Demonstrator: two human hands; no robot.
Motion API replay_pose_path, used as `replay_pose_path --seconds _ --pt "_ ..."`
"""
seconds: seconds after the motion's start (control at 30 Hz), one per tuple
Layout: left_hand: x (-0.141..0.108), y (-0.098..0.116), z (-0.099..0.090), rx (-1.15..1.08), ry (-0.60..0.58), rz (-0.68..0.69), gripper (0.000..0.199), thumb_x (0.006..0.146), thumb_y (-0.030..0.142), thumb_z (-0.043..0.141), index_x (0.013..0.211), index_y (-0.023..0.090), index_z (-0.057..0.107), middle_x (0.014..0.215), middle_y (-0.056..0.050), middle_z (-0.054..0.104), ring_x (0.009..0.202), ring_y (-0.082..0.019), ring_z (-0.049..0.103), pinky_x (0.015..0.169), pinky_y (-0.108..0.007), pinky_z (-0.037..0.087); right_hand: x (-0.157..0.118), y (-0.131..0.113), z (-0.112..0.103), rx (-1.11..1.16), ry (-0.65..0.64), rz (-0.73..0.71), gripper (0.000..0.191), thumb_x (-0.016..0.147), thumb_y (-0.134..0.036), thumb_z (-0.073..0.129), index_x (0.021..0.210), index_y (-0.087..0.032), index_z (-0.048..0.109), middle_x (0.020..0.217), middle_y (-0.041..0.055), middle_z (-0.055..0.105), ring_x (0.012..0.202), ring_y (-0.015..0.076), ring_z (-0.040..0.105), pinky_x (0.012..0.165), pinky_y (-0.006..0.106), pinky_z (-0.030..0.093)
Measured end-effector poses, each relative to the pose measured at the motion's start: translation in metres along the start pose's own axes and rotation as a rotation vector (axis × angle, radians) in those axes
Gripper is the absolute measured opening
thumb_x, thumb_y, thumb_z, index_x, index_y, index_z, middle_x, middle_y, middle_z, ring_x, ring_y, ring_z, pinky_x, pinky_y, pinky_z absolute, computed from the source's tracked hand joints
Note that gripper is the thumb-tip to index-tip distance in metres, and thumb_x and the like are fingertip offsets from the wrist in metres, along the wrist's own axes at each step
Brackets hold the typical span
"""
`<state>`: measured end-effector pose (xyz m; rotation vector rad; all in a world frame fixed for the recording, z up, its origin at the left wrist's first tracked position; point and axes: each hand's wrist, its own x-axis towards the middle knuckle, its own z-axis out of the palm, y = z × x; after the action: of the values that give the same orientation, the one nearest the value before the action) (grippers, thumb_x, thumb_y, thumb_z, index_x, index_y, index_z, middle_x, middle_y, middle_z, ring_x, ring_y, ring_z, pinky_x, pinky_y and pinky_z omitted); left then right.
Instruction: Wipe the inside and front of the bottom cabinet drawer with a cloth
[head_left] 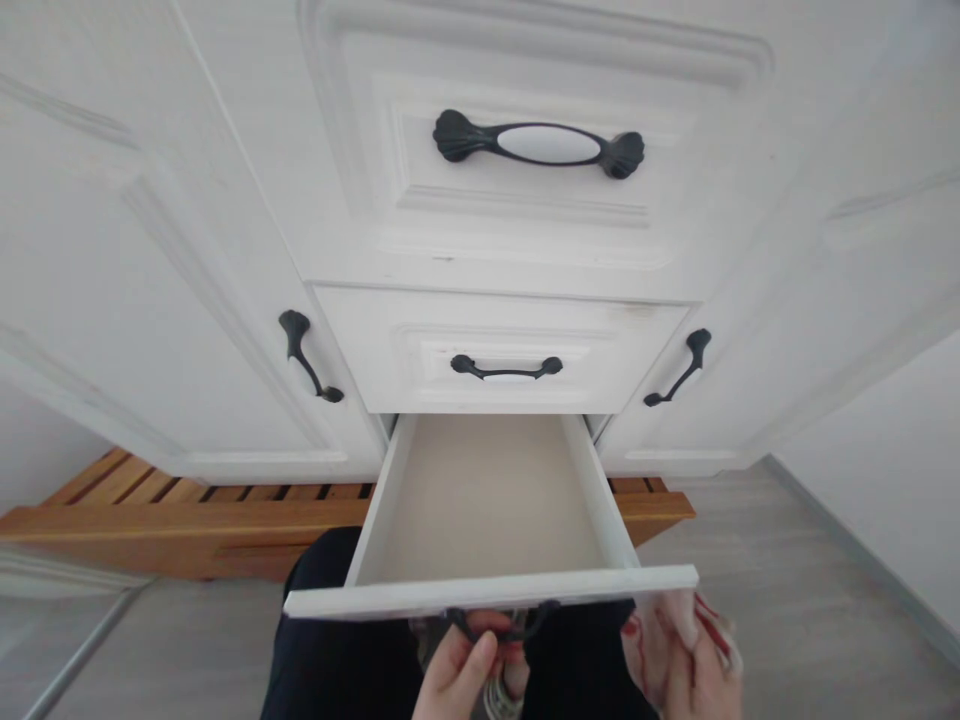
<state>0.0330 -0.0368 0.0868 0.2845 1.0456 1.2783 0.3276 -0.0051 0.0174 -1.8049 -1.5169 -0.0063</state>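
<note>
The lowest drawer (pixel 491 595) is pulled out toward me, and its beige bottom shows. At its front, my left hand (pixel 459 675) is closed round the dark curved handle (pixel 536 622), thumb on the near side. My right hand (pixel 694 685) grips a crumpled white cloth (pixel 656 645) with red markings, close to the drawer front's right end. Part of the cloth is hidden behind the fingers and under the drawer's edge.
Above are two shut drawers with dark handles: a lower one (pixel 506 368) and an upper one (pixel 540 143). Cupboard doors with a left handle (pixel 309 358) and a right handle (pixel 679 368) flank them. A slatted wooden bench (pixel 187 525) supports the cabinet. My legs (pixel 330 640) are beneath the drawer.
</note>
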Motion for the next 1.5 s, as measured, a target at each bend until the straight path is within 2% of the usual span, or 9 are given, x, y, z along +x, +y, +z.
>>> replay_pose_path --seconds 0.2,0.47,0.7,0.83,0.93,1.07,1.2,1.3,1.5 --pt "0.053 0.025 0.017 0.067 0.005 0.082 0.049 0.076 0.058 0.072 0.102 0.017 0.065 0.094 -0.007 0.076 0.084 -0.014 0.070 0.077 -0.023 0.048 0.032 -0.044 -0.026 0.111 0.068 0.150 0.054 0.091 -0.058 0.044 0.107 -0.010 0.061 0.123 0.0246 0.059 0.119 0.0388 0.053 0.105 0.057 0.037" --pt "0.124 0.069 0.055 -0.038 0.062 0.106 0.028 0.086 0.041 0.067 0.096 0.016 0.062 0.088 -0.006 0.075 0.073 -0.009 0.071 0.059 -0.014 0.044 0.014 -0.064 -0.008 0.242 -0.035 0.210 0.056 0.087 -0.063 0.049 0.109 -0.014 0.064 0.122 0.0194 0.062 0.115 0.0356 0.056 0.103 0.054 0.038" --pt "0.147 0.083 0.068 -0.013 0.108 0.122 0.015 0.093 0.031 0.056 0.093 0.016 0.059 0.082 -0.003 0.072 0.066 -0.005 0.068 0.054 -0.012 0.040 0.018 -0.078 -0.002 0.281 -0.043 0.276 0.060 0.085 -0.066 0.049 0.112 -0.014 0.064 0.128 0.0187 0.059 0.123 0.0370 0.051 0.108 0.056 0.033" --pt "0.149 0.081 0.067 0.021 0.096 0.161 0.017 0.092 0.032 0.055 0.095 0.016 0.060 0.083 -0.003 0.072 0.066 -0.005 0.067 0.056 -0.012 0.038 0.053 -0.108 -0.001 0.244 0.031 0.130 0.049 0.092 -0.054 0.047 0.115 -0.014 0.061 0.121 0.0186 0.062 0.117 0.0337 0.055 0.104 0.053 0.037" --pt "0.153 0.079 0.065 0.051 0.083 0.176 0.018 0.090 0.034 0.057 0.094 0.017 0.061 0.079 -0.003 0.072 0.067 -0.007 0.067 0.057 -0.015 0.037 0.102 -0.138 0.005 0.219 0.244 -0.096 0.039 0.093 -0.043 0.049 0.112 -0.011 0.062 0.109 0.0206 0.065 0.111 0.0332 0.058 0.099 0.051 0.041" --pt "0.158 0.079 0.061 0.115 0.053 0.201 0.020 0.089 0.036 0.056 0.093 0.017 0.062 0.082 -0.004 0.073 0.072 -0.010 0.068 0.060 -0.019 0.037 0.160 -0.162 0.039 0.180 0.439 -0.250 0.041 0.095 -0.036 0.043 0.121 -0.008 0.060 0.111 0.0242 0.065 0.113 0.0340 0.057 0.098 0.053 0.042" --pt "0.157 0.081 0.046 0.217 -0.012 0.202 0.030 0.088 0.045 0.056 0.092 0.016 0.064 0.087 -0.007 0.074 0.076 -0.013 0.067 0.068 -0.023 0.041 0.176 -0.159 0.099 0.007 0.319 -0.409 0.040 0.096 -0.037 0.041 0.117 -0.011 0.064 0.110 0.0230 0.066 0.118 0.0367 0.053 0.101 0.062 0.035" --pt "0.148 0.067 0.017 0.291 -0.048 0.167 0.032 0.088 0.045 0.054 0.093 0.015 0.066 0.084 -0.007 0.072 0.074 -0.014 0.065 0.072 -0.027 0.044 0.168 -0.158 0.136 -0.050 0.393 -0.409 0.038 0.095 -0.034 0.044 0.120 -0.012 0.063 0.112 0.0226 0.065 0.119 0.0380 0.051 0.098 0.065 0.036" --pt "0.121 -0.028 -0.068 0.463 0.086 -0.055 0.013 0.086 0.020 0.044 0.080 0.018 0.056 0.071 0.001 0.059 0.063 -0.011 0.057 0.070 -0.027 0.045 0.139 -0.225 0.163 -0.057 0.319 -0.894 0.028 0.090 -0.028 0.060 0.116 -0.021 0.068 0.119 0.0178 0.063 0.123 0.0363 0.048 0.094 0.057 0.041"
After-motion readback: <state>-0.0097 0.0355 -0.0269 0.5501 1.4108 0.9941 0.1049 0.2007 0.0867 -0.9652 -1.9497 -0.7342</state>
